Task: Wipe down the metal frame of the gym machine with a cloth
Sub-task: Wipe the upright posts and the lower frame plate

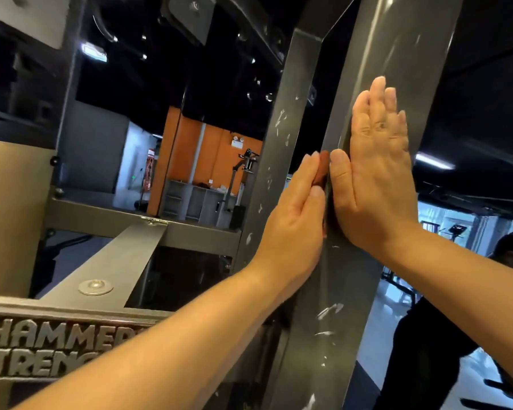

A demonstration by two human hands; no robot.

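- While both palms press on the grey upright post [347, 276] of the Hammer Strength frame, the wipe looks mid-stroke.
- left hand [293, 220]: fingers straight, together, flat on the post's side face.
- right hand [379, 173]: fingers straight, close together, flat on the front face.
- cloth [323, 168]: a reddish-brown sliver between the hands, probably it; mostly hidden.
- Next, likely: slide along the post with steady pressure; the lower part looks scuffed.

One wide-angle view only, worn on the head, faces forward and sits very near a grey upright post [350, 276] that fills the middle. An orange wall [214, 149] lies far behind, left.
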